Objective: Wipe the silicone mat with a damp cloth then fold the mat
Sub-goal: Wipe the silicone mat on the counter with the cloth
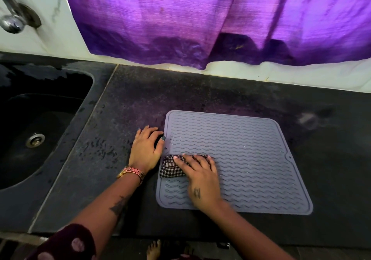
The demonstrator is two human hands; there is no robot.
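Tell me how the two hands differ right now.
The left hand rests on the counter at the mat's left edge, thumb touching it; the right hand lies on the mat, pressing the checked cloth. The left wrist wears a watch; the right wrist is bare. Both lie palm down.

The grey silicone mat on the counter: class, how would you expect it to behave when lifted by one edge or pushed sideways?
The mat looks thin and lies flat on the counter, so it would probably droop rather than stay stiff. The left hand rests at its edge while the right hand presses the cloth, suggesting it might otherwise slide. It probably weighs little.
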